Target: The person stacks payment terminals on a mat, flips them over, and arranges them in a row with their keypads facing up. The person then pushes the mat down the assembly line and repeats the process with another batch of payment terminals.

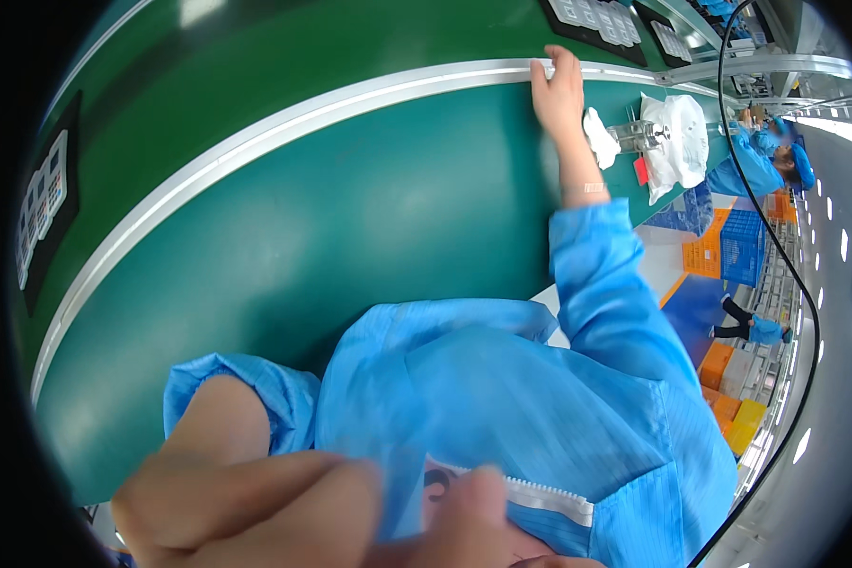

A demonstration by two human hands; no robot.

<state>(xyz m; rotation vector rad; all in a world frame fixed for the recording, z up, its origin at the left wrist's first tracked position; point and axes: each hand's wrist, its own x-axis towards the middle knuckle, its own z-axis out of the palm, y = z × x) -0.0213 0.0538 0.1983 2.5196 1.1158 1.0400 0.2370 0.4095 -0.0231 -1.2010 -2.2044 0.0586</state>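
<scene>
The right hand rests at the far edge of the green bench, fingers together on the silver rail. The left hand is close and blurred; cannot tell its grip. Press flat, steadily.

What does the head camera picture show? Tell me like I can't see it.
A person in a blue coat stretches the right hand across a green conveyor belt to touch its silver rail. The left hand is close to the camera, blurry, against the blue coat. White plastic bags lie nearby.
</scene>
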